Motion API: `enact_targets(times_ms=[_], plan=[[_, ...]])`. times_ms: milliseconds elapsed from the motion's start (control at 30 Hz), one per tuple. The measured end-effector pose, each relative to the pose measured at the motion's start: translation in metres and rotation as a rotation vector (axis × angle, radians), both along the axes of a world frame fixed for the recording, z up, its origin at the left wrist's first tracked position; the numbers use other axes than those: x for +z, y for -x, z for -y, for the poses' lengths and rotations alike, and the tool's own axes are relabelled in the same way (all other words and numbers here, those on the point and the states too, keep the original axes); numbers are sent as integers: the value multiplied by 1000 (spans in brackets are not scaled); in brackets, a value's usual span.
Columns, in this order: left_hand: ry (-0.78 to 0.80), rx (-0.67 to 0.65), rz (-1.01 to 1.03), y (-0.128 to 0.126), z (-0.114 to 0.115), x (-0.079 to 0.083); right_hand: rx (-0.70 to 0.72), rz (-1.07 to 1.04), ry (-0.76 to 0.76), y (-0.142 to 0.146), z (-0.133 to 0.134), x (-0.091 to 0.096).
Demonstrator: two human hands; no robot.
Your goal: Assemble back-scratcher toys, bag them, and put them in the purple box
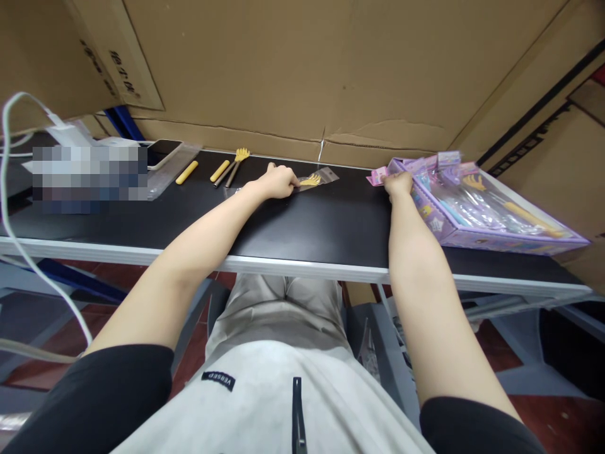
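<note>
Left of the purple box (439, 230), the left hand (280, 182) rests with curled fingers over a clear bag (331, 174) holding a yellow claw (311, 181); whether it pinches the bag or only presses it, I cannot tell. The right hand (399, 183), right at the box's left end, has thumb and fingers together on a pink card (377, 176). Good handling here probably means light pressure through the left fingers, the bag flat and the claw's prongs unbent, while the card is held by its edge (thin card likely creases easily). The left fingertips are hidden, as is most of whatever lies under that palm and wrist. The right fingers cover part of the card, so its full outline is unclear. Glare on the wrapped scratchers (482, 195) inside the box makes counting them hard.
</note>
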State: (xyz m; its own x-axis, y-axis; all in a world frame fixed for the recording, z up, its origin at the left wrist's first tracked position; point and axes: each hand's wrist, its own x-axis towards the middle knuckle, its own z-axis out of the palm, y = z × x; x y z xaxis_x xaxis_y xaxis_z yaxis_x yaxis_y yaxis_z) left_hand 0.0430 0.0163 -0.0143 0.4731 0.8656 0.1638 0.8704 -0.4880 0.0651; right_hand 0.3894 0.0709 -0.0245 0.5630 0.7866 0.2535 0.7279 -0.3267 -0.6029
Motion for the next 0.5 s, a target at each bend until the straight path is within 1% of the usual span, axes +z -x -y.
enact_targets(times_ms=[200, 367, 500], plan=[[4, 14, 8, -1, 1, 1, -31, -71, -28, 1, -1, 1], [-6, -2, 16, 1, -3, -1, -48, -30, -23, 0, -2, 2], [3, -8, 27, 2, -3, -1, -15, 11, -1, -1, 1, 2]])
